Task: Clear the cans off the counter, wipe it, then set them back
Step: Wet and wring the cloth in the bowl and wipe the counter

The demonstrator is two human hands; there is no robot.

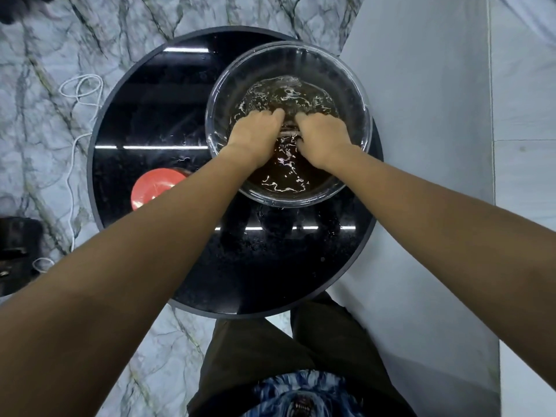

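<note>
Both hands in glass bowl (365, 115) of water, upper centre-right of frame, on round black bench (156, 115). Left hand (255, 133) and right hand (323, 136) side by side, knuckles up, fingers curled down into water; whatever they hold hidden under rippling surface, cannot tell. Red disc (155, 186), maybe can top or lid, at left-centre of bench, partly behind left forearm. White cable (79, 91) on marble floor (36, 115), upper left. Dark trousers (270, 356) at bottom centre
</note>
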